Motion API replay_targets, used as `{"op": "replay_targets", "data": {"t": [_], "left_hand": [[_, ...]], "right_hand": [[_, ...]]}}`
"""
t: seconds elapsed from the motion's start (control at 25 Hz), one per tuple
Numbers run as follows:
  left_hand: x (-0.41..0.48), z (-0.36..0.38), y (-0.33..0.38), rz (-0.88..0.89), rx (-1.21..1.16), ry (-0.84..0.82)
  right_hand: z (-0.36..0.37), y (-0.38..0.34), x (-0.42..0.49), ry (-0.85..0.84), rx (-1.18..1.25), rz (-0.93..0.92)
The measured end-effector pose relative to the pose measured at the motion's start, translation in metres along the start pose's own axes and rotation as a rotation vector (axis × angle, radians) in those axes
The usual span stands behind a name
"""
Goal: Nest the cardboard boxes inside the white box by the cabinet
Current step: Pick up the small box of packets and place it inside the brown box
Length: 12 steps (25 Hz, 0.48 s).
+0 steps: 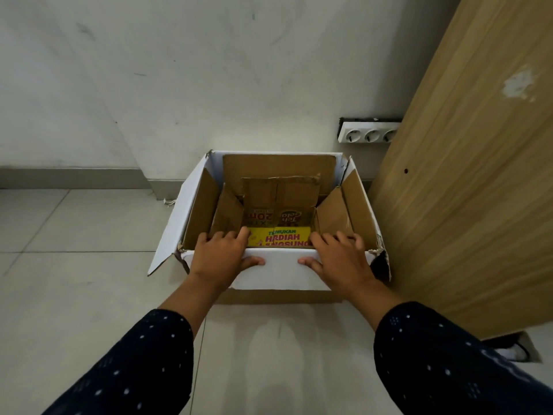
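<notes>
The white box (281,272) stands open on the tiled floor, against the wall and just left of the wooden cabinet (466,181). A brown cardboard box (281,194) sits inside it with its flaps up; red, green and yellow print shows at its bottom. My left hand (221,254) grips the white box's near rim on the left, fingers inside, thumb on the outer face. On the right part of that rim, my right hand (339,257) holds the same way.
A white triple wall socket (369,135) sits low on the wall behind the box. A grey skirting runs along the wall at left. Pale floor tiles (74,265) stretch to the left and towards me.
</notes>
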State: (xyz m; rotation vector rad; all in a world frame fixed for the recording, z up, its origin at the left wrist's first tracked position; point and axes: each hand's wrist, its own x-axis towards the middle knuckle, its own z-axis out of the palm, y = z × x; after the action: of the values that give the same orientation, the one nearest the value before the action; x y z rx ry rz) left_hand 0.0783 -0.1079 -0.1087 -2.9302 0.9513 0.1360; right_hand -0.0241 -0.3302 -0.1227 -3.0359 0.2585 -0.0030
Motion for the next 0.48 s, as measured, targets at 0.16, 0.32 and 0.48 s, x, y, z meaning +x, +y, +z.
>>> {"op": "replay_targets", "data": {"t": [0.16,0.32,0.48], "left_hand": [[0.023,-0.001,0.008,-0.116,-0.065,-0.050],[0.041,0.003,0.011,-0.148,-0.088,-0.047],[0.049,0.002,0.012,-0.162,-0.097,-0.023]], "right_hand": [[-0.004,0.010,0.026,-0.055,-0.006,-0.001],[-0.006,0.022,0.044,-0.088,-0.006,0.002],[-0.010,0.022,0.052,-0.125,-0.014,-0.003]]}}
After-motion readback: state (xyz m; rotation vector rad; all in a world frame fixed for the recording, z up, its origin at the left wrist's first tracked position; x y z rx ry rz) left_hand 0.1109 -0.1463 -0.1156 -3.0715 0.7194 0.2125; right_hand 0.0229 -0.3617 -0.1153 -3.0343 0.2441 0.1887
